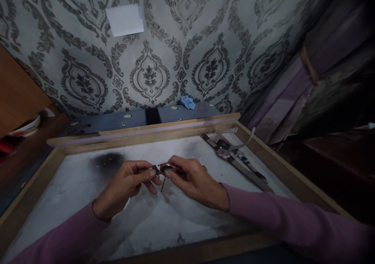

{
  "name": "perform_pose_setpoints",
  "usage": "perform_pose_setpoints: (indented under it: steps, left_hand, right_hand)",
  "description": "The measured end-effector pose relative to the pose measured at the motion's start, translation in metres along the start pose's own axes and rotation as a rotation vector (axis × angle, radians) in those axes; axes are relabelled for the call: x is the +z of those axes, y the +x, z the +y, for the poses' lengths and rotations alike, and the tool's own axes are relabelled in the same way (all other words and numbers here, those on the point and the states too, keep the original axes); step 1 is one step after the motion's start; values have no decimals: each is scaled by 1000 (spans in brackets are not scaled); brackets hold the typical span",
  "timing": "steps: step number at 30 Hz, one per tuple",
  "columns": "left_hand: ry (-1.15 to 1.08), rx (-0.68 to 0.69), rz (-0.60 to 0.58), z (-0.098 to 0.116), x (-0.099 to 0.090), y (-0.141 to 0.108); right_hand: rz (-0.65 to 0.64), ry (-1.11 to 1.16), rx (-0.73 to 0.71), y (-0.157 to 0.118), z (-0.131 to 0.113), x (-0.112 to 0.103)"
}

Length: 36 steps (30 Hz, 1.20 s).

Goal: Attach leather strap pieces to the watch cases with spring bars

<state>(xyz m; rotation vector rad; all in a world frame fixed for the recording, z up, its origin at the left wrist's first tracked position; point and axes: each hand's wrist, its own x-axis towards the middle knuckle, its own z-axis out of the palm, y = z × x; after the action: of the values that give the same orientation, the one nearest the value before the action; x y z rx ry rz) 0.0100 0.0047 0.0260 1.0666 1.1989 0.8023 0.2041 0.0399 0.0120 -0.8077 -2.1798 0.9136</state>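
Note:
Over the white bottom of a wooden tray, my right hand (193, 180) pinches a wristwatch case (166, 168) with a copper-coloured rim and dark face, tilted on its side. My left hand (129, 182) grips a short dark piece of watch strap (155, 169) between thumb and fingers, right beside the case's edge. Whether strap and case are joined I cannot tell. A thin dark rod (163, 184) points down below the case, between the two hands; what holds it is hidden.
Several watches (223, 153) with straps lie at the tray's right side. A wooden frame (293, 174) borders the tray. Behind it are a crumpled blue cloth (188, 102) and a patterned wall (181, 52) with a white card (125, 20). A bowl (26, 126) stands left; a curtain (293, 88) hangs right.

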Motion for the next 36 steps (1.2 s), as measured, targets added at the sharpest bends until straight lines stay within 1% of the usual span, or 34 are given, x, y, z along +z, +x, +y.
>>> perform_pose_setpoints:
  steps: [7, 14, 20, 25, 28, 32, 36]
  left_hand:
    - [1, -14, 6, 2, 1, 1]
    - [46, -12, 9, 6, 3, 2]
    - [77, 28, 3, 4, 2, 2]
    - [134, 126, -38, 3, -1, 2]
    - [199, 161, -48, 2, -3, 3]
    - [269, 151, -30, 1, -2, 3]
    - [259, 138, -20, 0, 0, 3]
  right_hand:
    - [13, -25, -56, 0, 1, 0]
    - [8, -34, -24, -1, 0, 0]
    - [4, -37, -9, -1, -2, -1]
    - [10, -41, -7, -1, -3, -1]
    - [1, -55, 9, -1, -2, 0]
    - [-10, -64, 27, -2, 0, 2]
    - [-20, -16, 3, -2, 2, 4]
